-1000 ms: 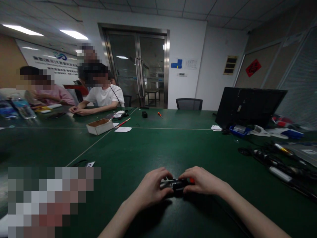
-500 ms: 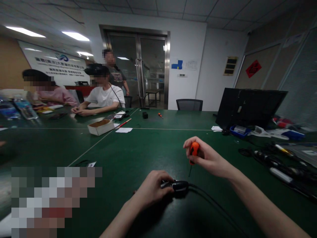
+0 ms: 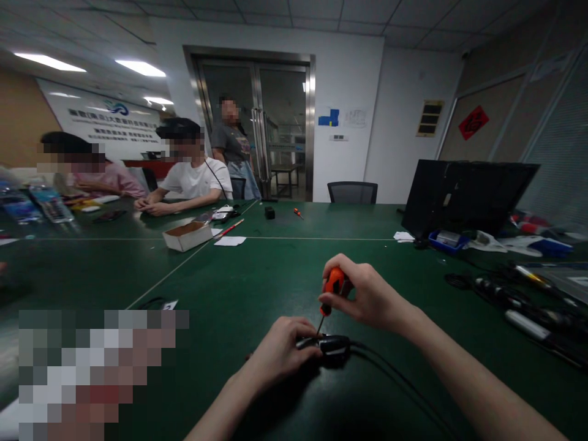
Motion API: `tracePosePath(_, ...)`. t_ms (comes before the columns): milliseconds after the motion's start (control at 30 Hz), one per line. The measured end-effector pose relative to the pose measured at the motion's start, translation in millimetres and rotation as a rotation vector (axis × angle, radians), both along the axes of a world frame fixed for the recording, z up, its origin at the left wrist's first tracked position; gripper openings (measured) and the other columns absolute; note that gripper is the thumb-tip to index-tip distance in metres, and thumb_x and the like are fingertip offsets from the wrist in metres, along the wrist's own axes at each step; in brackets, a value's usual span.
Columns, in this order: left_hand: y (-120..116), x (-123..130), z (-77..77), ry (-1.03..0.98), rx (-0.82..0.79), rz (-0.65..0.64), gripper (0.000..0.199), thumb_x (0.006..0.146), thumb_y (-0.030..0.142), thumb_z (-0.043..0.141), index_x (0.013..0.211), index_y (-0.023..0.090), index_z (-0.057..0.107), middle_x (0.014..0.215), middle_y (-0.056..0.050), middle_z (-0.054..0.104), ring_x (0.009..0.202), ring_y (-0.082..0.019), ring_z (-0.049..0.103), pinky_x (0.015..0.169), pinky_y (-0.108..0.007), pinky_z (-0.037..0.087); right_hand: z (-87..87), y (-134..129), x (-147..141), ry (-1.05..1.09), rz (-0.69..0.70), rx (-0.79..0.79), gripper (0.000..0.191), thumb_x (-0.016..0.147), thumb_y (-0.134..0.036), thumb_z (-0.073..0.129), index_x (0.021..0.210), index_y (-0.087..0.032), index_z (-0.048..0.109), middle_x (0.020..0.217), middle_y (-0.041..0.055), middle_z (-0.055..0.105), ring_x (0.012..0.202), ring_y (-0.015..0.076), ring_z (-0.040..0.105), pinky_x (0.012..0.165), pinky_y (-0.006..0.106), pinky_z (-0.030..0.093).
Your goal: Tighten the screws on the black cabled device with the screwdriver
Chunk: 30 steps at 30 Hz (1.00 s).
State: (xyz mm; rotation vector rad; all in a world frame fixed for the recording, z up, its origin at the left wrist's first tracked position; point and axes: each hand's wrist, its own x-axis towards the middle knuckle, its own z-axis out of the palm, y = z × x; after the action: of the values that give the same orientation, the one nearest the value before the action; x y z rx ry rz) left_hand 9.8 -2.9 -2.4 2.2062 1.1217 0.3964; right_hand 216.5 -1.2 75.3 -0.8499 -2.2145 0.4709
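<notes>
My left hand (image 3: 287,346) is closed on the left end of a small black device (image 3: 334,346), holding it low over or on the green table (image 3: 257,275). A black cable (image 3: 395,367) runs from the device's right side toward the lower right. In my right hand (image 3: 362,291) is a screwdriver with an orange and black handle (image 3: 334,282), my fingers wrapped round it. Its thin shaft slants down, and the tip is at the device, close to my left fingertips. The exact contact point is too small to make out.
An open white box (image 3: 186,237), a red pencil (image 3: 229,229) and papers lie farther left. A small orange screwdriver (image 3: 298,213) and a black block (image 3: 269,212) are at the back. A monitor (image 3: 463,199), blue tray (image 3: 445,242) and cables stand right. Several people are at the left.
My right hand has moved left with the screwdriver, bringing its tip to the device. My left hand has barely moved. The standing person in the background has shifted right.
</notes>
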Motion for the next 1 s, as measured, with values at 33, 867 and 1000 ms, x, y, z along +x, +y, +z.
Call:
tracePosePath(33,0,0,0.5,0.002,0.001,-0.005,0.017,0.082,0.026,0.067,0.091,0.021,0.08,0.1,-0.002,0.075,0.091,-0.019,0.066,0.081,-0.024,0.047,-1.3,0,0,-0.004,0.01,-0.017,0.025,0.088,-0.026,0.067,0.099,-0.022,0.046,0.076,-0.0036,0.063,0.062,0.011,0.06,0.058,0.022,0.045)
tracePosePath(867,-2,0,3.7,0.028,0.031,-0.045,0.022,0.087,0.027,0.064,0.1,0.024,0.081,0.105,-0.003,0.075,0.094,-0.02,0.068,0.085,-0.025,0.048,-9.4,6,-2,-0.067,-0.038,-0.051,0.026,0.088,-0.023,0.066,0.099,-0.023,0.043,0.077,-0.0035,0.059,0.064,0.0123,0.059,0.058,0.022,0.043)
tracePosePath(1000,-2,0,2.9,0.026,0.028,-0.037,0.021,0.087,0.026,0.064,0.099,0.023,0.081,0.106,-0.004,0.074,0.095,-0.021,0.067,0.085,-0.025,0.048,-12.3,7,-2,-0.061,-0.021,-0.046,0.028,0.088,-0.022,0.068,0.102,-0.022,0.044,0.075,-0.0043,0.06,0.063,0.0115,0.06,0.058,0.021,0.043)
